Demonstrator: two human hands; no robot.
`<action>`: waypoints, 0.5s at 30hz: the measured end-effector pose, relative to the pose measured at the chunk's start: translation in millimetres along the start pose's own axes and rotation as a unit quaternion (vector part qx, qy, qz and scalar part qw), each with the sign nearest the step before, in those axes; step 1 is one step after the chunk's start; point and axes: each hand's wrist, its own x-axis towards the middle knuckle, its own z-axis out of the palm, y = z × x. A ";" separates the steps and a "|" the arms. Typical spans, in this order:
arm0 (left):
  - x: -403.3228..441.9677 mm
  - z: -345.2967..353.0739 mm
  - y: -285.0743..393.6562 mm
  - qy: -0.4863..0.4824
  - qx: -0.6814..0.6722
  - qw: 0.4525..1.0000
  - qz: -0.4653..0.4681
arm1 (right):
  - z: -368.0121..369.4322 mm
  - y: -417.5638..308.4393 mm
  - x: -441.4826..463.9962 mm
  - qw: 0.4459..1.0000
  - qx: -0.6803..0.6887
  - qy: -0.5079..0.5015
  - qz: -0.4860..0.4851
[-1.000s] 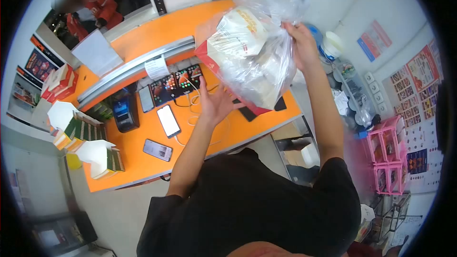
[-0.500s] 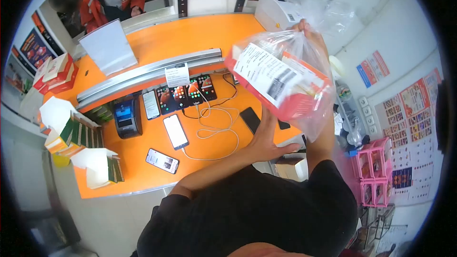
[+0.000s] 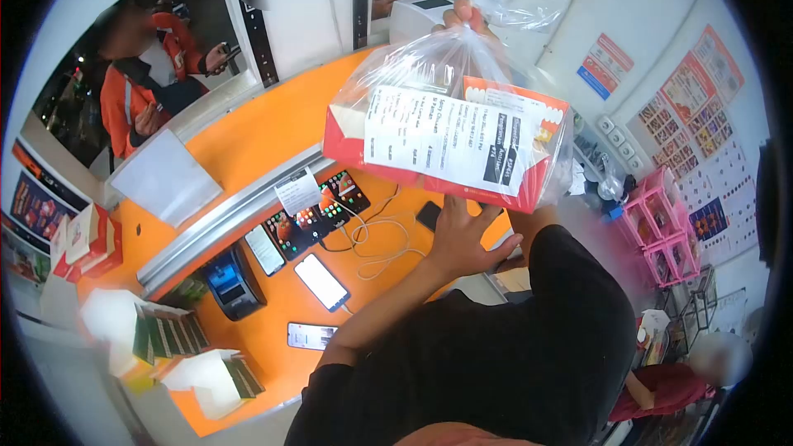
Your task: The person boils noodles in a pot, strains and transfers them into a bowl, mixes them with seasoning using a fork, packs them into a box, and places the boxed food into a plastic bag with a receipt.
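A clear plastic bag [image 3: 421, 66] hangs from my right hand [image 3: 467, 16], which is closed round its gathered neck. Inside the bag are red-and-white food boxes [image 3: 347, 136], and a white printed label [image 3: 438, 136] faces me. Just beneath the bag, my left hand [image 3: 469, 239] is open with its thumb and fingers apart. Its fingertips reach up to the bag's underside; whether they touch it I cannot tell. The bag hides most of my right forearm.
The orange counter [image 3: 372, 260] carries several phones, a white-screened phone [image 3: 322, 282], cables and a card terminal [image 3: 233, 283]. Open cartons [image 3: 215, 380] stand front left. Behind the window is a person in an orange jacket [image 3: 124, 107]. Another person [image 3: 661, 388] is at lower right. Pink baskets [image 3: 661, 223] stand right.
My view has turned to the right. The bag has swung so its label faces me more squarely, still in my right hand. My left hand stays open below it.
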 end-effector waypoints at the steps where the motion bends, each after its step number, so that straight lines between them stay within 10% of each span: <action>1: -2.1 -3.2 -1.8 -0.006 -0.003 1.000 -0.004 | 5.5 -0.6 1.6 1.000 -0.017 0.002 0.001; 15: -80.6 -154.5 -86.2 0.287 0.222 0.925 -0.118 | 159.9 -22.1 167.3 0.986 -0.128 -0.031 -0.099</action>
